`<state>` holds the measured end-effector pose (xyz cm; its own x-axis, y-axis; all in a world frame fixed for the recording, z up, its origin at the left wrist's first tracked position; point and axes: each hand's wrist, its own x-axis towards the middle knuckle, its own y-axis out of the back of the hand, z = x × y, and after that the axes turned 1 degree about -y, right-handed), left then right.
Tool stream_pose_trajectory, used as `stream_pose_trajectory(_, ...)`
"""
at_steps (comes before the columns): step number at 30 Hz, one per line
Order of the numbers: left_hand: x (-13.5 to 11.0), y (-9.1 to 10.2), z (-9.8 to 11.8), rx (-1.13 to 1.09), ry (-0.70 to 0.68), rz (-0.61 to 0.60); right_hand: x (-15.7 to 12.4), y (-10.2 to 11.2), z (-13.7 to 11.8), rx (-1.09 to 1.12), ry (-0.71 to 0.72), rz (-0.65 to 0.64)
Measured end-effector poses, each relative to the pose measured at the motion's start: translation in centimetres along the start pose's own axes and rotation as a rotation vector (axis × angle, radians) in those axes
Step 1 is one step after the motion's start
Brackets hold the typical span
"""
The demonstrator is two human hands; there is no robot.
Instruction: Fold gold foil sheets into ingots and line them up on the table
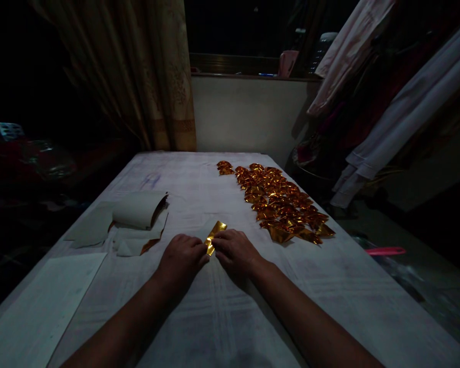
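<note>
A small piece of gold foil paper [214, 234] lies partly folded on the white table cover [222, 317], just ahead of me. My left hand [182, 258] and my right hand [233, 251] meet over its near end, both with fingers pinched on the foil. The far corner of the foil sticks up beyond my fingertips. A long heap of several folded gold foil pieces [281, 202] stretches along the right side of the table, away from my right hand.
Loose sheets of pale paper [136, 214], one curled and showing a gold underside, lie left of my hands. A large white sheet [49, 301] covers the near left corner. A curtain [149, 76] hangs behind the table; clothes [387, 102] hang at the right.
</note>
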<state>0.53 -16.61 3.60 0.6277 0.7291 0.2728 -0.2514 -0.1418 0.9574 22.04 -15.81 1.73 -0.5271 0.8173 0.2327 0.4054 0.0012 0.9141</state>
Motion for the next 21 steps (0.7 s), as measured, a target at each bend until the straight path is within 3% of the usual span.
stream_pose_trajectory(6,0.3,-0.6,0.2,0.061,-0.104,0.104,0.4,0.3,0.5,0.029,0.005,-0.036)
stream_pose_trajectory(15,-0.1,-0.9,0.0,0.006,-0.044,0.118,0.3,-1.5,0.5,0.09,-0.005,0.155)
stream_pose_trajectory(21,-1.0,-1.2,-0.6,-0.103,0.013,0.11,0.5,-1.4,0.5,0.062,-0.011,0.112)
